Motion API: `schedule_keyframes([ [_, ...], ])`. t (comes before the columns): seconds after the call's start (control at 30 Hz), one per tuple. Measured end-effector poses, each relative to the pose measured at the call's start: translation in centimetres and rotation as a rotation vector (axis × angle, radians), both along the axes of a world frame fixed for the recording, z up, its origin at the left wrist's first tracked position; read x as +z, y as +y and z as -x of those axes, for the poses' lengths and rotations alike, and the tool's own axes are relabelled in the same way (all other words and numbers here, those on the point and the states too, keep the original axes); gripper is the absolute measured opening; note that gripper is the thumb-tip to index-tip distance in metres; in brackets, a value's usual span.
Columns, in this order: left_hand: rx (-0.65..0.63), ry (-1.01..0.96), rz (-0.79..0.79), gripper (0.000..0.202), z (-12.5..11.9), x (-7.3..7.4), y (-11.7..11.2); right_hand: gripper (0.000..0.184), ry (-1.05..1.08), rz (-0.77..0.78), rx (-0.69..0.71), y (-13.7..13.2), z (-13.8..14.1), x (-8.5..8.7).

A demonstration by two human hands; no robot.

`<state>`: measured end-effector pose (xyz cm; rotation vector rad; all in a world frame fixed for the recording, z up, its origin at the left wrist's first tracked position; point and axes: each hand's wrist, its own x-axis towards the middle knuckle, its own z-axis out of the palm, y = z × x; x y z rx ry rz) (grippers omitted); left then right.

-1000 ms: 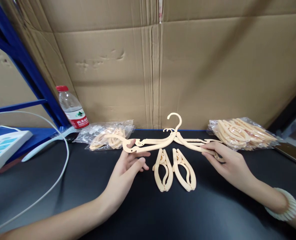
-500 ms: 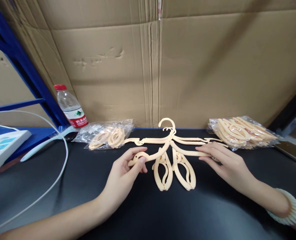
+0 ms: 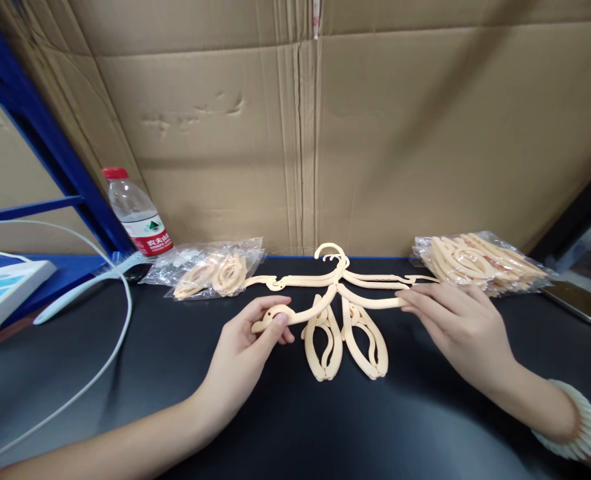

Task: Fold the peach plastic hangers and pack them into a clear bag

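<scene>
Both ends of a cream folding clothes hanger (image 3: 315, 309) are in my hands, its arms spread and its hook pointing away from me. My left hand (image 3: 248, 350) pinches the left arm's end between thumb and fingers. The right arm's end is gripped by my right hand (image 3: 462, 327), whose fingers hide the tip. Just behind lie more unfolded hangers (image 3: 370, 278), their hooks bunched near the held one. Two folded hangers, a left one (image 3: 312, 353) and a right one (image 3: 381, 353), lie on the black table in front of the held hanger's middle.
A clear bag of folded hangers (image 3: 485, 263) lies at right, beside a phone (image 3: 582, 303). Another plastic bag with hangers (image 3: 208, 273) is at left, by a red-capped water bottle (image 3: 138, 213). A white cable (image 3: 125, 320) loops across the left side. Cardboard (image 3: 215, 133) stands behind.
The held hanger's hook has dipped slightly. My right hand has shifted its fingers on the right arm and closed further around its end. My left hand keeps its grip.
</scene>
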<state>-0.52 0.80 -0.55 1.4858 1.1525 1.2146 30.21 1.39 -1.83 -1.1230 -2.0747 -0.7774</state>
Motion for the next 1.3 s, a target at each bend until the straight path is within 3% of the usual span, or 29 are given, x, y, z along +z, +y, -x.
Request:
schedule_keyframes([
  [0.27, 0.025, 0.002, -0.014, 0.032, -0.1, 0.2, 0.0, 0.023, -0.064, -0.091, -0.103, -0.4, 0.0, 0.1],
  [0.5, 0.031, 0.018, -0.007, 0.033, -0.2, 0.1, -0.1, 0.025, -0.002, -0.076, -0.041, -0.2, -0.2, -0.1],
  [0.77, 0.020, 0.010, -0.014, 0.031, 0.0, -0.1, 0.0, 0.024, 0.264, 0.054, 0.124, -0.1, 0.5, -0.4],
  [0.97, 0.017, -0.017, -0.025, 0.029, -0.1, -0.1, -0.1, 0.015, 0.474, 0.191, 0.139, 0.2, 0.5, -0.5],
  [1.1, 0.056, -0.123, -0.010, 0.035, -0.1, 0.2, 0.1, 0.006, 0.673, 0.342, 0.271, 0.4, 0.5, 0.0],
  [1.3, 0.097, -0.285, 0.048, 0.045, -0.1, 1.4, 0.1, 0.014, 0.906, 0.524, 0.451, 0.2, 0.8, 0.4],
])
